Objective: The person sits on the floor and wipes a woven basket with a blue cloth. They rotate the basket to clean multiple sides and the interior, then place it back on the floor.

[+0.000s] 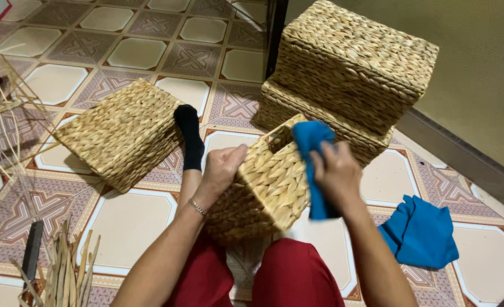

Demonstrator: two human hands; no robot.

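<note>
At the centre of the frame, the left hand point(220, 167) has its fingers clamped on a woven basket point(269, 187) resting on the lap. The right hand point(337, 173) fingers grip a blue cloth point(311, 142) against its rim.

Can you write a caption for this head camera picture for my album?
Left hand steadies a small woven basket while right hand presses a blue cloth against it.

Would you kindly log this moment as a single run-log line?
left hand: steadies woven basket | right hand: presses blue cloth on its rim | second cloth: on floor
</note>
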